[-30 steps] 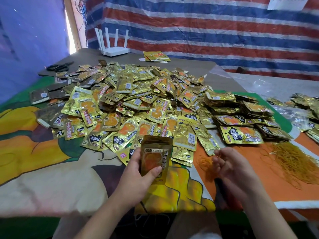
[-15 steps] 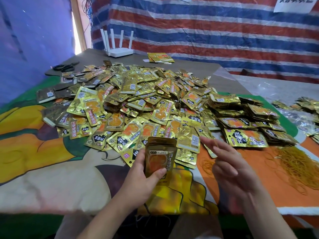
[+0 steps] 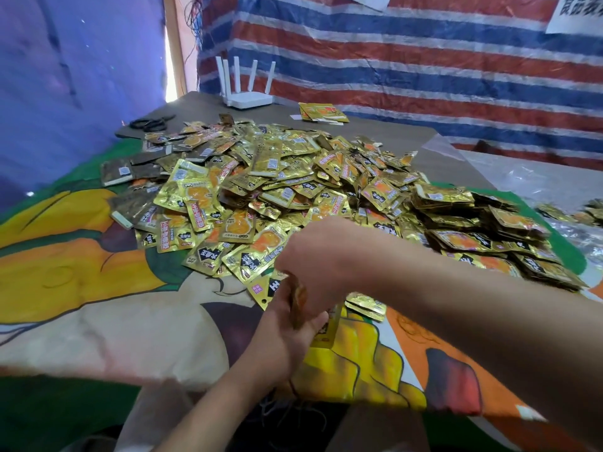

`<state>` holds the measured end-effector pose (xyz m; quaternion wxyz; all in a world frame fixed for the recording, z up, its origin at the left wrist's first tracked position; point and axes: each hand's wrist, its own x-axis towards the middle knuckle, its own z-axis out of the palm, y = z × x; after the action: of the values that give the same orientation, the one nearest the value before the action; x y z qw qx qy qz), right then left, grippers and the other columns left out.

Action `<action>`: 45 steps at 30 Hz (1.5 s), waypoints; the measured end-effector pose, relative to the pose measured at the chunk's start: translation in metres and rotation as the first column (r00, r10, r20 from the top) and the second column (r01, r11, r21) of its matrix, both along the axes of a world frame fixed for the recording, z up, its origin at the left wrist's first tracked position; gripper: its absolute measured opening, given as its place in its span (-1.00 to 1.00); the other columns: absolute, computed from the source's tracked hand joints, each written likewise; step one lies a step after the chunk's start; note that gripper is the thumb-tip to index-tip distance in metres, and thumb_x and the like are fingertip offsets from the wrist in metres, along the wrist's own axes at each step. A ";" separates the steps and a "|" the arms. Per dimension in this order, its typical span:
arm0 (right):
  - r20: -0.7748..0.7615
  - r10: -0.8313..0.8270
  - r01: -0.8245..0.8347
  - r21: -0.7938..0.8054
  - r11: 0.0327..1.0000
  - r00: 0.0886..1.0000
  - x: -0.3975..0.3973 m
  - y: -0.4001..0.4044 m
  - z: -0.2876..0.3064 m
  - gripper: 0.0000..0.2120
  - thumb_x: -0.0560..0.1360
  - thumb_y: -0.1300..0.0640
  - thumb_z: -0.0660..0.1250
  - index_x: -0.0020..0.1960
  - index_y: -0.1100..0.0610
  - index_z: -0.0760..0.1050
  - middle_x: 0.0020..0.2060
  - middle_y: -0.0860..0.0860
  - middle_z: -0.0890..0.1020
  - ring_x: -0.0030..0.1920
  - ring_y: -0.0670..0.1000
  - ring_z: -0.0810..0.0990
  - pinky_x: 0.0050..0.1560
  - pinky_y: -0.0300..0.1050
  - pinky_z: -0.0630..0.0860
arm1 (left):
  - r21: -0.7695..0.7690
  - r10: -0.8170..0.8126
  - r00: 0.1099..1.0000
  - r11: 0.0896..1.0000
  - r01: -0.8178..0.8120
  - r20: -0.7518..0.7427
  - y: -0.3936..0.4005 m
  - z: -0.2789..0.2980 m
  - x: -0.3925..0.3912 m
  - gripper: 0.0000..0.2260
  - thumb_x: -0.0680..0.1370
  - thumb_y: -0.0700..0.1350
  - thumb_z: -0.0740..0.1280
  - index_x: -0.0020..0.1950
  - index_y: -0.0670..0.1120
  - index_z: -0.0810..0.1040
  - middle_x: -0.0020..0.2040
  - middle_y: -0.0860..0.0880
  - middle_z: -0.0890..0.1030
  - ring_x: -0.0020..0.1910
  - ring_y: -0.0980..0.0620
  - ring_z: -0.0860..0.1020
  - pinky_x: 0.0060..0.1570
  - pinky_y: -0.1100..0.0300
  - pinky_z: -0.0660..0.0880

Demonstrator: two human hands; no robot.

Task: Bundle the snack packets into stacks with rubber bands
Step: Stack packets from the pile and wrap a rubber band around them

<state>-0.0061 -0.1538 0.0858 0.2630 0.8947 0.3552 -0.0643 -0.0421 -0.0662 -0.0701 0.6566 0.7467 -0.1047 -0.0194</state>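
1. The table (image 3: 385, 132) is mostly buried under a big loose heap of gold snack packets (image 3: 280, 190), so there's loads left to bundle.
2. The stack of packets (image 3: 298, 303) in progress sits at the near edge, gripped by the left hand (image 3: 287, 334).
3. The right hand (image 3: 313, 259) is down over the top, fingers hidden; can't tell whether it has a band. I'd keep edges squared and squeeze firmly while looping.
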 end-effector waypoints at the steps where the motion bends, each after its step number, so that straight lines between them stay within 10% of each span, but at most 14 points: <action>1: -0.039 -0.038 0.038 -0.011 0.999 0.998 0.007 -0.001 0.001 -0.65 0.39 -0.25 0.42 -0.03 -0.02 0.49 -0.28 -0.06 0.51 -0.32 -0.01 0.48 -0.40 -0.18 0.29 | -0.030 0.013 0.999 0.999 -0.015 -0.047 0.001 0.002 0.000 -0.66 0.51 -0.28 0.43 0.13 0.06 0.41 -0.09 0.22 0.66 -0.11 0.34 0.60 -0.15 0.49 0.45; 6: -0.310 -0.214 0.317 0.337 0.886 0.926 0.030 -0.037 -0.005 -0.59 0.38 -0.23 0.49 0.00 -0.04 0.40 -0.16 -0.08 0.56 -0.21 -0.07 0.56 -0.37 -0.15 0.47 | -0.152 0.112 0.986 0.980 -0.130 -0.123 0.011 0.006 -0.001 -0.61 0.40 0.13 0.44 0.18 0.14 0.45 -0.02 0.18 0.66 -0.03 0.26 0.61 -0.13 0.42 0.50; 11: -0.631 -0.062 0.631 0.754 0.183 0.773 0.004 -0.086 -0.080 -0.75 0.42 -0.10 0.53 -0.01 -0.08 0.54 -0.27 -0.09 0.61 -0.34 -0.08 0.53 -0.36 -0.14 0.46 | -0.307 0.120 0.970 0.934 -0.181 -0.209 0.012 0.002 0.003 -0.67 0.50 -0.09 0.47 0.23 0.03 0.51 0.10 0.01 0.68 0.14 0.00 0.62 0.22 -0.09 0.52; 17: -0.615 0.152 0.606 0.649 -0.460 0.774 -0.018 -0.091 -0.120 -0.89 0.39 -0.01 0.50 -0.12 -0.03 0.64 -0.38 -0.01 0.57 -0.38 -0.07 0.49 -0.34 -0.28 0.42 | -0.329 0.022 0.972 0.939 -0.100 -0.233 0.010 0.002 0.003 -0.62 0.41 -0.04 0.50 0.20 0.02 0.53 0.12 -0.04 0.68 0.16 -0.07 0.62 0.27 -0.19 0.47; 24: -0.628 -0.078 0.543 0.723 -0.428 0.774 -0.041 -0.071 -0.129 -0.88 0.54 -0.04 0.37 0.05 -0.08 0.60 -0.09 -0.17 0.70 -0.07 -0.18 0.64 -0.12 -0.29 0.53 | -0.329 -0.086 0.967 0.944 0.003 -0.239 0.013 0.003 0.001 -0.48 0.32 0.03 0.51 0.25 0.02 0.51 0.12 -0.01 0.69 0.15 -0.01 0.63 0.17 -0.07 0.54; 31: -0.596 -0.087 0.532 0.765 -0.364 0.798 -0.052 -0.085 -0.114 -0.73 0.50 -0.05 0.45 0.18 -0.13 0.54 0.06 -0.18 0.69 0.08 -0.14 0.66 0.12 -0.10 0.59 | 0.112 -0.112 0.983 0.985 0.129 -0.148 0.002 0.028 0.004 -0.69 0.38 0.18 0.43 -0.06 0.60 0.45 -0.05 0.39 0.64 -0.06 0.39 0.59 -0.15 0.40 0.50; 34: -0.651 -0.078 0.588 0.725 -0.357 0.755 -0.050 -0.101 -0.110 -0.59 0.32 -0.24 0.47 0.14 -0.25 0.52 0.05 -0.15 0.69 0.08 -0.11 0.66 0.10 -0.05 0.60 | 0.211 -0.168 0.975 0.957 0.197 -0.146 -0.007 0.044 0.011 -0.72 0.36 0.22 0.43 0.01 0.50 0.50 -0.02 0.34 0.65 -0.02 0.33 0.61 -0.03 0.29 0.56; 37: -0.667 -0.097 0.561 0.689 -0.459 0.739 -0.047 -0.111 -0.113 -0.50 0.27 -0.26 0.48 0.16 -0.15 0.53 0.00 -0.10 0.71 0.01 -0.07 0.68 -0.09 -0.14 0.58 | 0.274 -0.158 0.976 0.942 0.195 -0.153 -0.022 0.051 0.022 -0.57 0.32 0.28 0.43 0.16 0.32 0.47 0.02 0.23 0.64 0.02 0.23 0.61 0.07 0.14 0.56; 41: -0.698 -0.112 0.464 0.578 -0.671 0.707 -0.037 -0.119 -0.122 -0.62 0.41 -0.07 0.48 0.18 0.00 0.55 -0.04 0.02 0.73 -0.05 0.06 0.72 -0.22 -0.14 0.58 | 0.214 -0.033 0.996 0.975 0.049 -0.078 -0.054 0.062 0.031 -0.57 0.27 0.40 0.35 0.06 0.26 0.51 -0.18 0.30 0.62 -0.16 0.34 0.59 -0.34 0.45 0.43; 45: -0.779 -0.160 0.359 0.447 -0.819 0.606 -0.012 -0.143 -0.117 -0.49 0.49 -0.05 0.48 0.28 0.22 0.45 -0.06 0.18 0.68 -0.15 0.20 0.68 -0.27 -0.05 0.55 | 0.168 0.028 0.999 0.986 -0.021 -0.043 -0.068 0.059 0.048 -0.36 0.35 0.50 0.03 0.13 0.10 0.55 0.00 0.17 0.61 -0.04 0.23 0.55 -0.09 0.25 0.43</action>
<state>-0.0176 -0.2967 -0.0314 -0.7286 0.6388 -0.2193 0.1135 0.0059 -0.1346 -0.0111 0.5937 0.8000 -0.0787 -0.0367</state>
